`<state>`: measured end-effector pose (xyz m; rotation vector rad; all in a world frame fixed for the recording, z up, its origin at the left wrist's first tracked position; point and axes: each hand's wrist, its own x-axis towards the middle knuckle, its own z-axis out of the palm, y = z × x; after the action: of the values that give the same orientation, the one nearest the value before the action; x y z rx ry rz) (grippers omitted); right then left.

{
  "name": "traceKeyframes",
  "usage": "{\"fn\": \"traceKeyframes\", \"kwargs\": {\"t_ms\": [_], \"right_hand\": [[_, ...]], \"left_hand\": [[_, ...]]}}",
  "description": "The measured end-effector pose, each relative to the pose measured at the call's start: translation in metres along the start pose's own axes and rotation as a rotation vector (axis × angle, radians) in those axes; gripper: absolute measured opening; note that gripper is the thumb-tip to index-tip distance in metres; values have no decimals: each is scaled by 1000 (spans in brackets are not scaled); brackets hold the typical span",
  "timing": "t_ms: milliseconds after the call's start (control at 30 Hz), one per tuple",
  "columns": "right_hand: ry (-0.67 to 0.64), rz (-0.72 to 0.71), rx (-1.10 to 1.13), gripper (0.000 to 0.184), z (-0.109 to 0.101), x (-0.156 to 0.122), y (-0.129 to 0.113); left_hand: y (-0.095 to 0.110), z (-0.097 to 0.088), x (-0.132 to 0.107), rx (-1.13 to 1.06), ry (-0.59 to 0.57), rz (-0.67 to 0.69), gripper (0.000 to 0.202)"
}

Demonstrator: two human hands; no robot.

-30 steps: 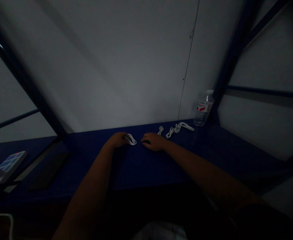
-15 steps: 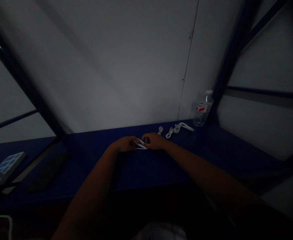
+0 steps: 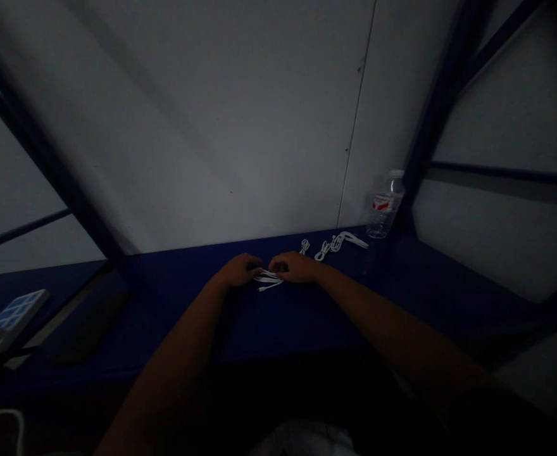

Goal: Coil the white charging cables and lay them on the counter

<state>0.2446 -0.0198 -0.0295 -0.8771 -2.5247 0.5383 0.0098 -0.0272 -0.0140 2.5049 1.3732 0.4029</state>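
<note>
Blue bench (image 3: 278, 329) spans my view, dimly lit. Plastic bottle (image 3: 384, 208) stands at its back, well right. Near the middle, left hand (image 3: 241, 270) and right hand (image 3: 294, 266) face each other, a narrow gap between. Both look curled nearly closed, thumb towards fingers, each with hold of one side of the white cable (image 3: 269, 277); finger detail too dark for me to read. Its loops lie in that gap. Other white bundles (image 3: 338, 242) rest behind the right hand. Smallest item: loose end (image 3: 261, 289), now out on the near side; half a second ago I don't see it. I judge it free of the loops, handling unfinished.
</note>
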Motion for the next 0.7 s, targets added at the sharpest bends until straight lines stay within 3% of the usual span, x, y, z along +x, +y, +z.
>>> {"fn": "traceKeyframes", "kwargs": {"t_ms": [133,400,700], "right_hand": [[42,76,9,27,3,2,0],[-4,99,46,31,2,5,5],[-3,275,-47,25,12,10,-4]], "left_hand": [[5,-1,1,-25,-107,12,24],[12,2,1,-46,41,218,15],[16,-2,0,-72,76,275,12]]}}
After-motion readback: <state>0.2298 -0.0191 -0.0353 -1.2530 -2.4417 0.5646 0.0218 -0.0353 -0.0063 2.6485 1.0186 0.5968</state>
